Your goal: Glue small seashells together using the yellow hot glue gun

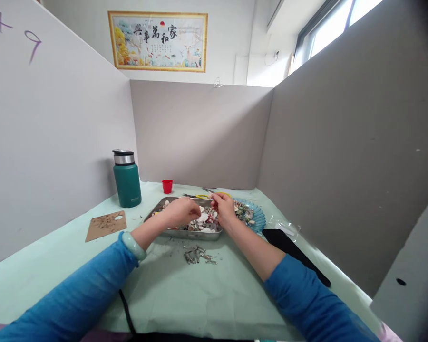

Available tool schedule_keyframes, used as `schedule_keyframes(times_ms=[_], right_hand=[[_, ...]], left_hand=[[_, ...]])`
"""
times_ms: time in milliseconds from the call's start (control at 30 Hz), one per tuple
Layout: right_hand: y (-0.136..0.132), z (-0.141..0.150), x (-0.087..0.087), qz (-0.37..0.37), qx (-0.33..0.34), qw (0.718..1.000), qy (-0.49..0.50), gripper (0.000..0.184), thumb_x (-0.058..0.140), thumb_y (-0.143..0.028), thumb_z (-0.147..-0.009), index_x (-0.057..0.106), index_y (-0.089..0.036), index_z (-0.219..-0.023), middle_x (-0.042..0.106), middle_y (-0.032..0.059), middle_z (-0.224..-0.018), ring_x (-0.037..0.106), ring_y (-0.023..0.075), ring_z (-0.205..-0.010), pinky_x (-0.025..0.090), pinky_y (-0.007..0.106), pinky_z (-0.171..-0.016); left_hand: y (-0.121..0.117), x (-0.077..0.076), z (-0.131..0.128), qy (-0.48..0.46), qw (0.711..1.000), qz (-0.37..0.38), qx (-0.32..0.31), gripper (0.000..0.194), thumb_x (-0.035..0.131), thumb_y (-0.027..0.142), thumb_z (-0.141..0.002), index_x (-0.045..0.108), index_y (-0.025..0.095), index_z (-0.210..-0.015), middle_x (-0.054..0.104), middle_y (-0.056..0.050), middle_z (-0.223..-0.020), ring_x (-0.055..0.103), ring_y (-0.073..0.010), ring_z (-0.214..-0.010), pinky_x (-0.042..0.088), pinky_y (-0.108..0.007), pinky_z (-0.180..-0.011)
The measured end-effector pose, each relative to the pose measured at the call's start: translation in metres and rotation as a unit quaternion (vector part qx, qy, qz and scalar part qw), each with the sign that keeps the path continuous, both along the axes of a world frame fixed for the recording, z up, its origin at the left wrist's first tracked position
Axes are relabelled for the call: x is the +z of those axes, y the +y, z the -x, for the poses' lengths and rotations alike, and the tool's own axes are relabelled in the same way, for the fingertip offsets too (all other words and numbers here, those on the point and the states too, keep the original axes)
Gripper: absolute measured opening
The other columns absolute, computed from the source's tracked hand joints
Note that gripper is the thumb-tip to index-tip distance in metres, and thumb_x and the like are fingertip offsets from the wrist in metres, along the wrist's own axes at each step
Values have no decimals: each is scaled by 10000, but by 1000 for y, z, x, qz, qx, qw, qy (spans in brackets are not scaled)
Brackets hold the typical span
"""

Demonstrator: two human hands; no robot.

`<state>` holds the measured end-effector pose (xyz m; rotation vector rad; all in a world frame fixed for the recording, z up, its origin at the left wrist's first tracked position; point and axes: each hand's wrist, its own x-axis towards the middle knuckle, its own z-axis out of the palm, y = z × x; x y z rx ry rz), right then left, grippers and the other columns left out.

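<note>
A metal tray [211, 235] holds a heap of small shells and stones [204, 223], some white, some grey, some reddish. My left hand [182, 212] hangs over the tray with its fingers bent down and closed; what they hold, if anything, is hidden. Above the tray's right side, my right hand [224, 208] pinches a small whitish piece [210, 195] between thumb and fingers. Beside the tray on the right, partly behind my right hand, lies a blue plate [259, 219] bearing more shells or stones [247, 213]. Several small metal pieces [197, 255] lie in front of the tray.
A green bottle [127, 185] and a brown cardboard piece [105, 225] are at the left. Behind the tray are a red cup [167, 186] and yellow-handled scissors [201, 196]. A black flat object [296, 256] and clear plastic bag [288, 229] lie right. Grey panels [199, 133] enclose three sides.
</note>
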<state>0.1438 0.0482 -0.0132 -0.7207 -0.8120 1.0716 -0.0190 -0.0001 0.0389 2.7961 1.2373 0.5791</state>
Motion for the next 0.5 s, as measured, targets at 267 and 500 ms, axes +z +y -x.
schedule_keyframes(times_ms=[267,500], right_hand=[[-2,-3,2,2,-1,1000,11,141,672,-233,-575,587,-170,-669,596,-29,-553,469,72,-444,361,181,-394],[-2,-3,2,-2,-1,1000,13,157,676,-240,-566,584,-170,-672,585,-30,-540,466,70,-441,358,178,-391]], left_hand=[[9,0,-46,122,984,126,18,288,580,-28,-468,708,216,-552,616,-27,-534,457,-162,-454,377,-314,-594],[19,-15,-48,29,997,77,13,218,592,-7,-438,548,187,-348,460,-6,-363,384,-126,-394,363,-307,-555]])
